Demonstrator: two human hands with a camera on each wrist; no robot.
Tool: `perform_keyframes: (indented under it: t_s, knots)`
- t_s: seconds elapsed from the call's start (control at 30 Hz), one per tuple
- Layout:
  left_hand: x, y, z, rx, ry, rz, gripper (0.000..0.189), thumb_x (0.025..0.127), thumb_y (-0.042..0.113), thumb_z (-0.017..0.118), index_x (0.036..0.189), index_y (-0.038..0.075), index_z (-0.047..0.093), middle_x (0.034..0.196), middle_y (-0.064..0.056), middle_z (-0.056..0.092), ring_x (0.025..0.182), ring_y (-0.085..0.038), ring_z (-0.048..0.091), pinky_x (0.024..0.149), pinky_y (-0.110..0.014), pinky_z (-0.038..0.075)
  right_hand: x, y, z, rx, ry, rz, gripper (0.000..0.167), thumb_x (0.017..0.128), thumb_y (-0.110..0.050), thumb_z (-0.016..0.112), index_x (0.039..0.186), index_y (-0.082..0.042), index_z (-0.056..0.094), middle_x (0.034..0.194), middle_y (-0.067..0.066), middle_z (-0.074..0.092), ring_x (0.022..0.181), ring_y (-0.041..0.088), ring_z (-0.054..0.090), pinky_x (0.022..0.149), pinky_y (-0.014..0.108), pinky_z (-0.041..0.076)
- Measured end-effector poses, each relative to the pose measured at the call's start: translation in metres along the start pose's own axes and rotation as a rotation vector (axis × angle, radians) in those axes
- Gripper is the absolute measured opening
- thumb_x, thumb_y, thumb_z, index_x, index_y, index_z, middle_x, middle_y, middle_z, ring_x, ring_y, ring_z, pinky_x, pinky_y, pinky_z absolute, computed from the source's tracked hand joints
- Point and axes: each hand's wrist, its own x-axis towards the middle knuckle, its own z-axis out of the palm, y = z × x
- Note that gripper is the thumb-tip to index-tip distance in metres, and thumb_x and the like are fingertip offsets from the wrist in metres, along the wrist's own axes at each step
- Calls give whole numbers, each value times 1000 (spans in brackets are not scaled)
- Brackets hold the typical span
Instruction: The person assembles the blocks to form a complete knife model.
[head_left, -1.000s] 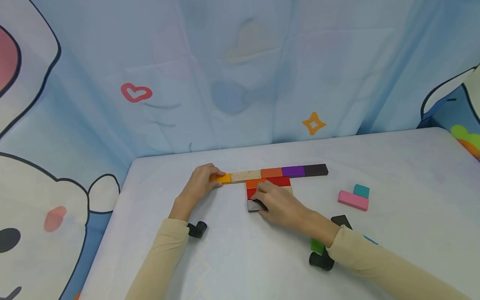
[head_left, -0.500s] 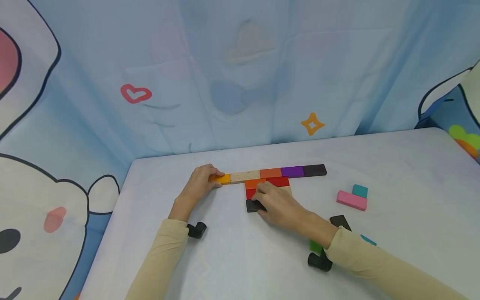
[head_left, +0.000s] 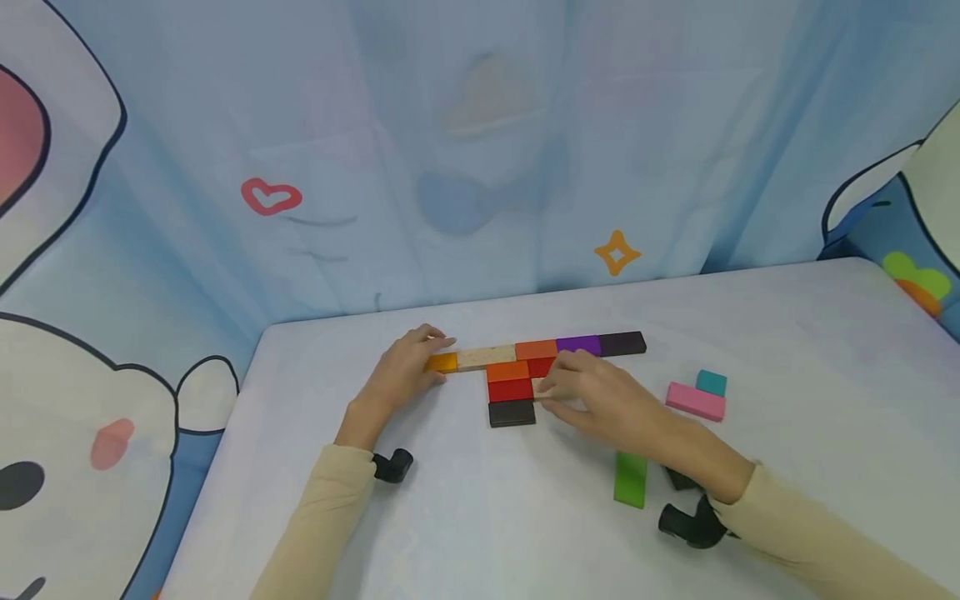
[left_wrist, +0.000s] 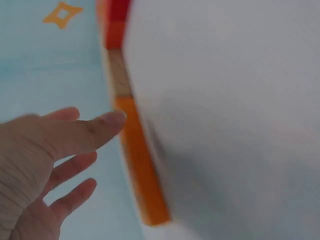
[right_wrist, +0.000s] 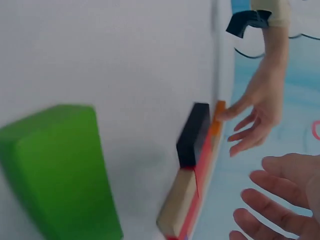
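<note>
My left hand (head_left: 401, 371) is at the left end of a row of flat blocks, its thumb by the yellow-orange block (head_left: 442, 363). In the left wrist view its other fingers are spread apart beyond the orange block (left_wrist: 142, 165). The row continues with a plain wood block (head_left: 486, 358), an orange one, a purple one (head_left: 579, 344) and a black one (head_left: 622, 343). Under it sit orange and red (head_left: 510, 390) blocks with a dark block (head_left: 512, 414) lowest. My right hand (head_left: 607, 400) hovers right of these, fingers loose and holding nothing, partly hiding a wood block (right_wrist: 177, 202).
A green block (head_left: 630, 480) lies below my right forearm, with a dark block (head_left: 681, 479) partly hidden beside it. Farther right are a pink block (head_left: 696, 402) and a teal block (head_left: 711, 382). A printed curtain (head_left: 465, 150) hangs behind the white table (head_left: 450, 508).
My right hand has let go of the dark block and moved right. The left hand's fingers have loosened at the yellow-orange block. The green block is now more exposed.
</note>
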Motion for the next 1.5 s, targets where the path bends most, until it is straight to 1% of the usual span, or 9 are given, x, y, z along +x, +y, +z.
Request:
perform_keyframes:
  t_s: [0.1,0.2,0.27,0.33,0.47,0.77,1.1,1.3,1.5]
  knots:
    - [3,15,-3,-59,-6,104,60,94,4,78,150,6,57,148,-13,54,135,-32,52,111,-46,48,-17,8,-16,-3,-58,7,19,88,-7,85,105,-12,79,104,0,65,98,19,61,81,35,61]
    - [7,31,1,-89,-77,160,70,97,28,78,157,7,47,156,-12,45,141,-31,44,115,-47,45,-32,16,-28,-13,-192,-19,26,86,-6,86,109,-16,78,112,-3,64,107,19,60,88,39,61]
    - [9,40,5,-75,-148,165,87,92,47,80,160,8,41,162,-11,39,147,-30,38,120,-48,39,-42,19,-30,-6,-296,-50,31,85,-6,86,111,-20,78,116,-6,64,109,19,59,90,38,61]
    - [11,45,12,-30,-212,160,102,86,59,81,163,9,36,166,-11,33,151,-30,33,123,-48,35,-50,21,-28,7,-384,-82,35,84,-6,87,113,-23,78,118,-7,63,111,18,59,91,36,60]
    - [14,50,22,24,-286,132,113,81,65,81,165,10,30,170,-11,26,154,-29,27,125,-48,30,-63,22,-20,64,-467,-98,39,83,-6,87,114,-29,78,122,-9,63,112,17,58,93,32,59]
    - [18,50,24,12,-328,100,111,82,63,82,165,10,30,170,-7,27,153,-27,28,125,-46,31,-75,25,-14,74,-452,-90,40,81,3,86,110,-24,79,113,-12,62,107,13,56,91,30,60]
    - [21,53,26,-8,-322,118,108,83,61,81,165,11,31,170,-7,27,152,-27,28,123,-44,34,-76,32,-12,78,-428,-94,35,82,-5,89,110,-24,79,106,-13,60,100,9,56,86,26,60]
    - [22,53,28,-14,-326,115,109,83,62,81,166,12,30,171,-6,26,152,-26,27,122,-42,37,-66,35,-11,50,-416,-55,33,82,-16,90,112,-23,79,111,-9,63,102,13,59,88,34,62]
    - [21,53,27,-3,-324,109,109,83,62,81,166,12,30,170,-6,26,152,-26,27,121,-41,38,-45,40,-9,47,-297,-25,34,82,-17,91,113,-17,79,110,-5,65,99,14,61,87,37,63]
